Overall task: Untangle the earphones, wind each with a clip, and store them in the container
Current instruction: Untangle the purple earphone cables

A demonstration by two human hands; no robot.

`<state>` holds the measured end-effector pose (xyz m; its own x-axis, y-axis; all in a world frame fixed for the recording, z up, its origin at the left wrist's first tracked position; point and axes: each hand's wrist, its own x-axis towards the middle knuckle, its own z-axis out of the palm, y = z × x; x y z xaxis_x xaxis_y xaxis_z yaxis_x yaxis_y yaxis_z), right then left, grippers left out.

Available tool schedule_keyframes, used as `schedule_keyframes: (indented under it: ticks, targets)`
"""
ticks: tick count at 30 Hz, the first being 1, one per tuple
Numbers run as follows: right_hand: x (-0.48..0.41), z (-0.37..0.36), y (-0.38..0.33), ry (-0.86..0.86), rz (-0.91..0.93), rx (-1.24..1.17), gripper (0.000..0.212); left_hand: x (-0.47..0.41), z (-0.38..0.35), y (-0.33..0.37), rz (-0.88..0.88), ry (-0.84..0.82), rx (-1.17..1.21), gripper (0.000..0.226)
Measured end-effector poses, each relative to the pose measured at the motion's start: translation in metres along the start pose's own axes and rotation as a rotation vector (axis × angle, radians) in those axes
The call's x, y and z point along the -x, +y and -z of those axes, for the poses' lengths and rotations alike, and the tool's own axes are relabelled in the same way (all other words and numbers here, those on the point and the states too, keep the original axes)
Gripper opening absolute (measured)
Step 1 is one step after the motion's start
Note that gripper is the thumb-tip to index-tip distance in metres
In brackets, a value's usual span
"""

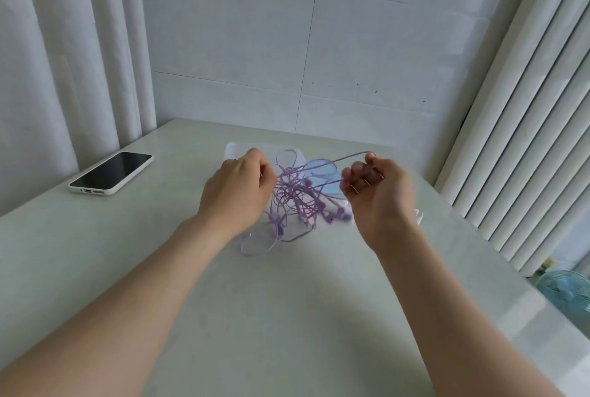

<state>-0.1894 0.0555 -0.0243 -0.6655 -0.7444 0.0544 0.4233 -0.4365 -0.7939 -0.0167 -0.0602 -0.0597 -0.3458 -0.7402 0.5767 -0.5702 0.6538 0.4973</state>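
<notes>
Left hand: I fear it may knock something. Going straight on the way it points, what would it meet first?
Likely the white container just beyond the left hand, which holds the purple earphones. Depth is unclear: the hand may be raised enough to pass over its rim.

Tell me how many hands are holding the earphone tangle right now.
2. The left hand holds the earphone tangle at its left edge, fingertips hidden behind the hand; the right hand pinches one strand at its right side.
</notes>
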Motion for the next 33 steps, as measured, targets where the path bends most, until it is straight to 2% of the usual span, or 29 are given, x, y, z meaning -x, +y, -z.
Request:
schedule_keyframes:
  ticks: [2,7,10,12,14,19,23,26,28,31,33]
  targets:
    - [0.002,0.003,-0.006,0.012,-0.083,-0.006,0.021,-0.001,-0.002,-0.003,0.015,0.008,0.021,0.016]
    - [0.010,-0.001,-0.003,-0.193,-0.313,0.646,0.034,-0.002,-0.005,-0.002,-0.039,0.007,0.099,0.018]
    - [0.017,-0.003,0.002,-0.337,-0.459,0.838,0.041,-0.002,-0.005,0.000,-0.077,-0.006,0.139,0.017]
    - [0.019,-0.002,0.003,-0.339,-0.446,0.911,0.048,-0.001,-0.004,0.004,-0.106,-0.037,0.185,0.018]
    - [0.018,-0.001,0.005,-0.292,-0.325,0.959,0.048,0.000,-0.004,0.006,-0.144,-0.072,0.216,0.020]
    - [0.013,0.000,0.010,-0.282,-0.015,0.846,0.036,0.000,-0.003,0.010,-0.151,-0.155,0.315,0.025]
    - [0.014,0.001,0.011,-0.349,0.108,0.850,0.030,0.001,-0.002,0.016,-0.114,-0.218,0.452,0.024]
    - [0.011,0.000,0.014,-0.363,0.144,0.766,0.034,0.001,0.000,0.015,-0.119,-0.193,0.414,0.022]
    - [0.007,-0.003,0.017,-0.291,0.175,0.626,0.040,-0.001,0.000,0.012,-0.115,-0.146,0.317,0.022]
    - [0.004,-0.005,0.013,-0.145,0.176,0.292,0.051,-0.002,-0.002,0.000,-0.090,-0.128,0.147,0.020]
    - [0.002,-0.002,0.005,-0.017,0.152,0.131,0.046,-0.002,-0.004,-0.009,-0.045,-0.147,0.055,0.018]
